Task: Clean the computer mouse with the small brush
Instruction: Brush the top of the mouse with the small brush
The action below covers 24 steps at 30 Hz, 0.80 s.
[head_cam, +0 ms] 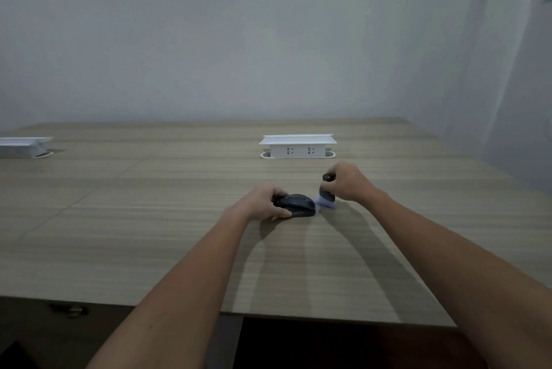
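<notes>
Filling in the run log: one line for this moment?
step: brushing | left hand: steadies mouse on table | right hand: holds brush, bristles at mouse's right end

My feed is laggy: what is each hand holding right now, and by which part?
The left hand grips the mouse by its left end on the table. The right hand holds the small brush by its dark handle, bristles down beside the mouse.

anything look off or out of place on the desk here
Nothing stands out. The left hand steadies the mouse flat on the desk; the right hand holds the brush beside it. The socket box sits straight.
</notes>
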Each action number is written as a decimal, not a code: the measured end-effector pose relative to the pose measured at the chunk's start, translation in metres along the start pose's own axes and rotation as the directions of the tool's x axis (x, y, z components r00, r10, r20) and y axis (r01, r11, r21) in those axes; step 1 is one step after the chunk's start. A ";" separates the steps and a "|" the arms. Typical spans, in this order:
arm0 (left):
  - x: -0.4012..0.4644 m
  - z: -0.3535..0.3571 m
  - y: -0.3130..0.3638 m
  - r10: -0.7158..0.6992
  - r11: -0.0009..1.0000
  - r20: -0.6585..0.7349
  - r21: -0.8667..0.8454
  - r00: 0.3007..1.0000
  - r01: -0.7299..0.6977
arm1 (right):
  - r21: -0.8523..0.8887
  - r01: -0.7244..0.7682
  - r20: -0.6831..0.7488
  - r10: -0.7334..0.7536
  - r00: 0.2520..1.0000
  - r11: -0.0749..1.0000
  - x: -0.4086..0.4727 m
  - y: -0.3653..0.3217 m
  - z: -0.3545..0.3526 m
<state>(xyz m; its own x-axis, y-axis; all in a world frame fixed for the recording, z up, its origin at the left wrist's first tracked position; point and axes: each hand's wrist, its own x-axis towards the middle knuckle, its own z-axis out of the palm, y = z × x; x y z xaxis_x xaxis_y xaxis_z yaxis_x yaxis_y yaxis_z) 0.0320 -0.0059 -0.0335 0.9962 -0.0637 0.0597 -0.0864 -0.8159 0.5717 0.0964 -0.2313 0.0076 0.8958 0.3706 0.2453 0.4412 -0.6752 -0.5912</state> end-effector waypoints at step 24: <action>-0.003 0.003 0.011 -0.001 1.000 -0.053 -0.008 0.999 0.001 | 0.199 0.082 0.014 -0.086 0.996 0.977 -0.003 -0.005 0.002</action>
<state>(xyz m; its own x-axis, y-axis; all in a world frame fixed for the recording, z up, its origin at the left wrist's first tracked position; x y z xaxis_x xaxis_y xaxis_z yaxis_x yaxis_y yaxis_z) 0.0280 -0.0165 -0.0292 0.9943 -0.0323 0.1018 -0.0856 -0.8111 0.5786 0.0917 -0.2277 0.0079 0.8535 0.4364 0.2847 0.4936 -0.5022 -0.7100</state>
